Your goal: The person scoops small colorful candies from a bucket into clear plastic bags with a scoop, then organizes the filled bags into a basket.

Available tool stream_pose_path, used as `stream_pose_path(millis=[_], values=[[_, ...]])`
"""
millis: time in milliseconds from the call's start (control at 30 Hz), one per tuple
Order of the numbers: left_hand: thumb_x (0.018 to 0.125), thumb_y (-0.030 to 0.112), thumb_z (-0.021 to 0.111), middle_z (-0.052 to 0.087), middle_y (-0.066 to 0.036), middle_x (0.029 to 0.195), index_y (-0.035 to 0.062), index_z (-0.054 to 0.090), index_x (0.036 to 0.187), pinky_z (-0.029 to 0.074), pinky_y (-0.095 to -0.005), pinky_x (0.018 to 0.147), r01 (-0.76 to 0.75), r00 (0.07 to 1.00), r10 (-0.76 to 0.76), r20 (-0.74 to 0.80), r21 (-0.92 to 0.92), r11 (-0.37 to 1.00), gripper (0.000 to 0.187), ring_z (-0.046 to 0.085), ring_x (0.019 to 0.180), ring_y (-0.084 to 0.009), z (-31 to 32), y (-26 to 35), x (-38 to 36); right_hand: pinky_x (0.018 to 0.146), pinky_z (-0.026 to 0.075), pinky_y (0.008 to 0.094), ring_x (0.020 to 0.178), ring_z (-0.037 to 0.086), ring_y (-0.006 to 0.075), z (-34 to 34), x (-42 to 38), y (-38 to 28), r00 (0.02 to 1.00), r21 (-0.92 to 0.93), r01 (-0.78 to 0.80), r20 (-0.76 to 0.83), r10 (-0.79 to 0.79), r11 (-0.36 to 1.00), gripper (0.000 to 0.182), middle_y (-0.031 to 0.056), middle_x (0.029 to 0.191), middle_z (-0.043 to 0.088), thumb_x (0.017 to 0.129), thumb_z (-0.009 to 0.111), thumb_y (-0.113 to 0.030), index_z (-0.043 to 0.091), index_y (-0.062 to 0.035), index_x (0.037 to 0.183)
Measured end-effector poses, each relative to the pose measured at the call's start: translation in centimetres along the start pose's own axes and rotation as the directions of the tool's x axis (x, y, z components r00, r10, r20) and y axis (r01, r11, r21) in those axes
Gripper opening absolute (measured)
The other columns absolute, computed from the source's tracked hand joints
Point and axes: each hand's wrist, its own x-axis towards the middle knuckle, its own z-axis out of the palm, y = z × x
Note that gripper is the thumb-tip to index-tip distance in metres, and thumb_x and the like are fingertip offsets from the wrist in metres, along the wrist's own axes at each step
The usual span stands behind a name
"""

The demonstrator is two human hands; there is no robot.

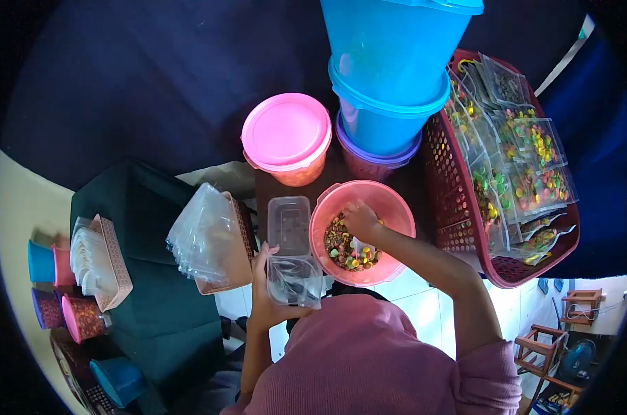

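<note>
My left hand (262,287) is wrapped round a clear plastic container (294,299), with the thumb below it and fingers along its left side. Thin, shiny clear plastic shows inside that container. Just beyond it lies another clear rectangular container (289,216). Inside the pink tub (403,211), my right hand (363,223) is closed with its fingers curled, low over a mix of brown bits and yellow, green and red pieces (344,250). A small whitish, see-through thing (362,249) shows under that hand; I cannot tell what it is.
Left stands a basket (241,266) with clear bags (199,235). Behind the tub are a pink-lidded tub (287,131) and stacked blue tubs (396,76). A red basket (458,194) of filled packets (535,145) rises at right. Farther left sits another basket (113,266).
</note>
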Motion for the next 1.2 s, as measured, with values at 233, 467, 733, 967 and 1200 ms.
stream_pose_path(millis=[233,467,733,967,1200], values=[[0.028,0.034,0.084,0.034,-0.015,0.117,0.0001,0.025,0.124,0.029,-0.0402,0.092,-0.044,0.999,0.040,0.033,0.104,0.994,0.117,0.035,0.109,-0.0307,-0.9,-0.5,-1.2,0.066,0.045,0.0369,0.083,0.057,0.0213,-1.5,-0.7,-0.9,0.923,0.147,-0.375,-0.030,0.383,0.915,0.011,0.0066,0.094,0.056,0.069,0.056,-0.014,0.063,-0.0096,0.076],[0.028,0.031,0.083,0.033,-0.017,0.117,-0.0003,0.026,0.124,0.028,-0.0396,0.093,0.064,0.998,-0.065,0.014,0.070,0.995,0.116,0.033,0.110,-0.0310,-0.9,-1.0,-1.4,0.055,0.045,0.0341,0.073,0.060,0.0216,-8.0,-1.1,-1.0,0.871,-0.193,-0.067,0.467,0.152,0.979,0.025,0.0057,0.085,0.062,0.072,0.056,-0.029,0.064,-0.0119,0.088],[0.028,0.029,0.082,0.034,-0.017,0.116,-0.0010,0.026,0.124,0.028,-0.0392,0.093,0.062,0.998,-0.061,-0.009,0.068,0.996,0.115,0.033,0.110,-0.0312,-1.3,-1.4,-0.9,0.050,0.046,0.0321,0.068,0.058,0.0199,-5.8,-1.8,-1.1,0.988,-0.243,-0.110,-0.130,0.080,0.964,0.028,0.0037,0.084,0.055,0.069,0.053,-0.017,0.051,-0.0137,0.096],[0.028,0.030,0.082,0.035,-0.016,0.117,-0.0009,0.025,0.124,0.029,-0.0396,0.092,0.086,0.996,-0.087,0.024,0.043,0.995,0.116,0.034,0.109,-0.0316,-1.2,-1.8,-1.3,0.051,0.047,0.0318,0.072,0.058,0.0182,-4.5,-0.7,-0.2,0.994,-0.174,-0.039,-0.103,0.021,0.984,0.024,0.0036,0.086,0.056,0.068,0.057,-0.019,0.054,-0.0138,0.091],[0.029,0.035,0.082,0.035,-0.017,0.118,-0.0007,0.023,0.125,0.028,-0.0402,0.092,0.111,0.993,-0.112,0.020,0.039,0.993,0.118,0.034,0.109,-0.0318,-1.3,-2.4,-1.6,0.054,0.049,0.0302,0.067,0.062,0.0171,-4.3,-1.4,0.9,0.891,-0.155,-0.417,0.123,0.436,0.896,0.011,0.0015,0.072,0.063,0.071,0.053,-0.014,0.064,-0.0161,0.072]])
